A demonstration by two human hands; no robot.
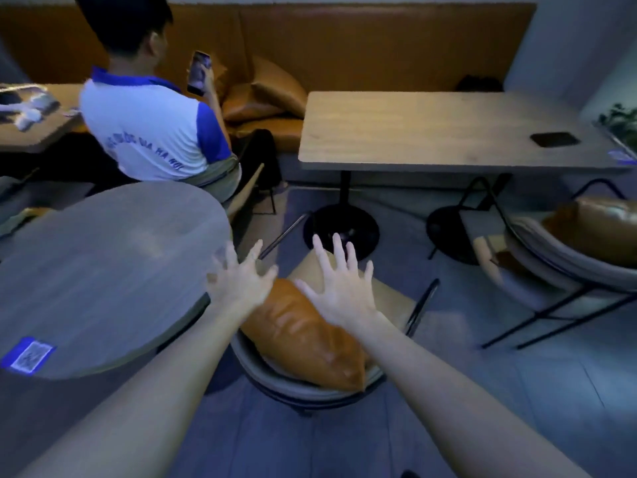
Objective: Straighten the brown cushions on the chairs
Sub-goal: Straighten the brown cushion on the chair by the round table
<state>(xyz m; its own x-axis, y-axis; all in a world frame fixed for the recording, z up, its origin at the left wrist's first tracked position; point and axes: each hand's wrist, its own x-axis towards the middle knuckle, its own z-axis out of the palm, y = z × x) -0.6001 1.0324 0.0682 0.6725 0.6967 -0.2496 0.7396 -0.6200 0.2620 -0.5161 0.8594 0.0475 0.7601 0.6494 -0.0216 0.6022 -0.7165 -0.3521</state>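
A brown leather cushion [303, 336] leans inside the grey round-backed chair [275, 381] directly below me. My left hand [241, 281] hovers over the cushion's upper left corner with fingers spread, holding nothing. My right hand [339, 288] is spread wide above the cushion's top edge, also holding nothing. Whether either palm touches the cushion is unclear. A second brown cushion [599, 229] lies in another grey chair [558, 267] at the right edge. More brown cushions [272, 88] are piled on the bench at the back.
A round grey table [96, 277] stands close on my left, a rectangular wooden table [431, 129] ahead with a dark phone [554, 139] on it. A person in a white and blue shirt [151, 132] sits at the back left. Table bases stand on the floor ahead.
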